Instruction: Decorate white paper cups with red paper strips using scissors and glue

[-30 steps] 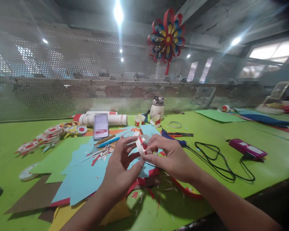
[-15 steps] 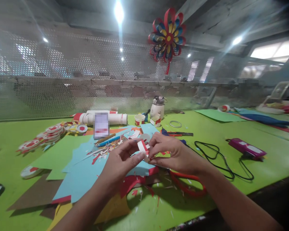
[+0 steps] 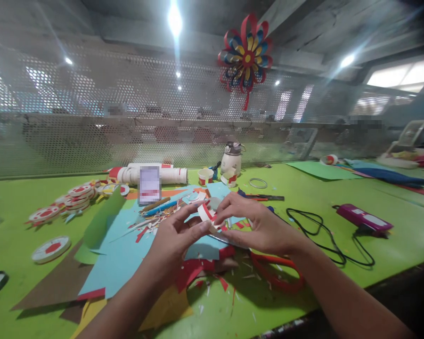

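My left hand (image 3: 180, 233) is closed, pinching a curved red-and-white paper piece (image 3: 205, 213) between thumb and fingers. It looks like a cut paper cup. On the piece's right edge my right hand (image 3: 259, 223) is closed too, its fingertips gripping the paper. Beneath my right hand lie scissors with red-orange handles (image 3: 281, 278), their blades partly hidden. Under both hands spread light blue sheets (image 3: 127, 263), with paper scraps (image 3: 151, 223) strewn over them.
Two cut paper cups (image 3: 205, 177) stand behind, by a white bottle (image 3: 231, 159). A purple device (image 3: 363, 219) with a black cord is at right. Decorated discs (image 3: 79, 193), a curled green sheet (image 3: 104, 221) and a phone-like blurred rectangle (image 3: 149, 184) lie left.
The green sheet at left has curled upward, uncovering the white round disc beside it. The paper piece has shifted slightly left and tilted in my hands. More of the scissor blades shows.
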`<act>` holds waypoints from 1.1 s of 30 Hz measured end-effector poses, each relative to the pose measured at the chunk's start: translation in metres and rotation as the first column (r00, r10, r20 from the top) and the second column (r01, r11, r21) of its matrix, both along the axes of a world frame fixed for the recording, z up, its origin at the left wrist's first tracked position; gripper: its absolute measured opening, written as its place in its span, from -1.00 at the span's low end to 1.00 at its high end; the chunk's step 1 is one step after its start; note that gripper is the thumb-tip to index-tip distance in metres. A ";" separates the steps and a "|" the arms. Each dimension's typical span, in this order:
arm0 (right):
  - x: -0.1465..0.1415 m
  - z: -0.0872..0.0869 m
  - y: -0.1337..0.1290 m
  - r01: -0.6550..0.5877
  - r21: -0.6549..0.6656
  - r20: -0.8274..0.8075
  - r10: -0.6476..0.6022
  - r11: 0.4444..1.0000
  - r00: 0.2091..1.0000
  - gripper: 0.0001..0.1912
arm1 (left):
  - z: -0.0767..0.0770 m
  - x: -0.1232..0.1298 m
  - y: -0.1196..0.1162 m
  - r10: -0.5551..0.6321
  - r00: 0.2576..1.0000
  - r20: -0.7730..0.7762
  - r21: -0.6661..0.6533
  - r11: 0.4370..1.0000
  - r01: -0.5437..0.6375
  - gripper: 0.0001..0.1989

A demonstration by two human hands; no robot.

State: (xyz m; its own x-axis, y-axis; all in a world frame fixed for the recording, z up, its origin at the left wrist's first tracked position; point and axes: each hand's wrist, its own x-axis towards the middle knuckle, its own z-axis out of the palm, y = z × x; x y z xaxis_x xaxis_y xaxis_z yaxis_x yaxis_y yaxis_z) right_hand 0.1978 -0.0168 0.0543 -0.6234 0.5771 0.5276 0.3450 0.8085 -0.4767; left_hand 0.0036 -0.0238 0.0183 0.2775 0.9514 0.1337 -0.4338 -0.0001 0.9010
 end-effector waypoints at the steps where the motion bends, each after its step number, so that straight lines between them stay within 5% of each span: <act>1: 0.001 0.001 0.000 0.005 0.007 -0.006 -0.005 1.000 1.000 -0.79 | 0.001 0.000 0.000 -0.001 1.000 0.019 -0.006 1.000 0.001 -0.56; 12: 0.000 -0.003 0.005 0.160 -0.057 -0.180 -0.167 0.986 0.969 -0.93 | 0.000 -0.001 0.006 -0.032 0.991 0.129 -0.027 0.999 0.036 -0.69; 21: -0.005 -0.006 0.004 0.147 0.003 -0.247 -0.142 0.989 0.959 -0.89 | 0.001 -0.004 0.001 -0.039 0.984 0.175 -0.159 0.985 0.068 -0.72; 27: -0.003 0.000 0.003 0.103 0.095 -0.223 -0.080 0.990 0.971 -0.83 | -0.001 -0.005 0.000 -0.251 0.948 0.198 -0.189 0.939 0.288 -0.77; 33: -0.006 -0.002 0.000 0.044 0.025 -0.154 -0.040 0.999 0.987 -0.88 | -0.007 -0.004 0.001 -0.375 0.902 0.215 -0.269 0.865 0.424 -0.77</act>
State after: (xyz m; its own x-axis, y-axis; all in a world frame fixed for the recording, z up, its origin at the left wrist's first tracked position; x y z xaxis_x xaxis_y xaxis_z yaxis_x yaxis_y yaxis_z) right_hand 0.1922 -0.0165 0.0523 -0.5091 0.5847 0.6316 0.3034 0.8086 -0.5040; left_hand -0.0002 -0.0231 0.0111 0.6420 0.7634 -0.0705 -0.4683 0.4633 0.7524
